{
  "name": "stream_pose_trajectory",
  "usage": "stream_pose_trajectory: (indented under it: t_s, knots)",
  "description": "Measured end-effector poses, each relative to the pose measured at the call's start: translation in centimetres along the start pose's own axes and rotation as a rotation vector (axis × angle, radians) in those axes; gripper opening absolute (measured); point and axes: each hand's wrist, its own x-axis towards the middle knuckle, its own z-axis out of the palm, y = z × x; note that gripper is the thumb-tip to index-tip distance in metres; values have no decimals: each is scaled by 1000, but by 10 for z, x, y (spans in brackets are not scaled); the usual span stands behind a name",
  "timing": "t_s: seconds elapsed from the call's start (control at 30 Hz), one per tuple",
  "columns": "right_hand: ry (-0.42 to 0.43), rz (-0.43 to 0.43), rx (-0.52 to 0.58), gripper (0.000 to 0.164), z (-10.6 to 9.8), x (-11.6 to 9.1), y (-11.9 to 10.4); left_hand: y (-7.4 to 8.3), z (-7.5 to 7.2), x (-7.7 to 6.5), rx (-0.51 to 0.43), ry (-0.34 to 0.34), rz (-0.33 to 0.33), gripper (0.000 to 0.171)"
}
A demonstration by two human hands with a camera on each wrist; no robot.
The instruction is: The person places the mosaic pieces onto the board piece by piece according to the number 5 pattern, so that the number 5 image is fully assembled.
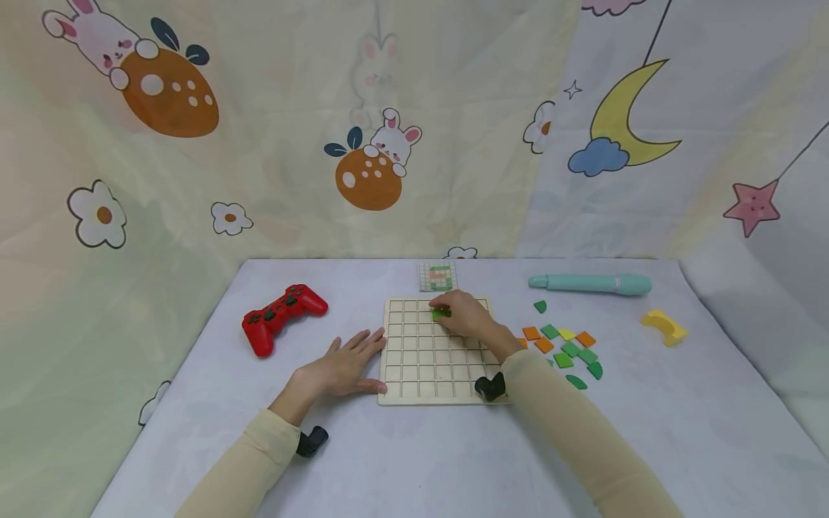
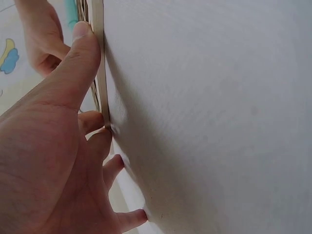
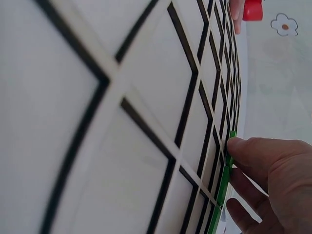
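Observation:
A pale wooden grid board (image 1: 414,365) lies on the white table. My left hand (image 1: 346,365) rests at its left side, fingers spread, with fingertips on the table and along the edge; the thumb touches the board's near left corner. Over the far part of the board, my right hand (image 1: 463,314) has curled fingers and pinches a small green tile (image 1: 440,314) at the grid. In the right wrist view, the thumb (image 3: 246,151) lies on one green tile (image 3: 232,141), and another green tile (image 3: 223,187) sits beside it under the fingers. The palm hides part of the grid.
Just beyond the board lies a small patterned grid card (image 1: 437,276). Loose green, orange and yellow tiles (image 1: 563,360) are scattered to the right. A red game controller (image 1: 283,316) is at left; a teal pen-shaped object (image 1: 589,283) and a yellow curved block (image 1: 664,327) lie at right.

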Motion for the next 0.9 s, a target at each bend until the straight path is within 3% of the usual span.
stream_pose_trajectory:
  t_s: [0.5, 0.67, 0.9]
  knots:
    - [39, -25, -18, 36, -4, -8, 3, -1, 3, 2, 6, 13, 2, 95]
    - [44, -31, -17, 36, -15, -21, 9, -1, 3, 2, 2, 11, 12, 95]
    - [44, 49, -31, 37, -35, -51, 26, -1, 1, 2, 2, 6, 3, 95]
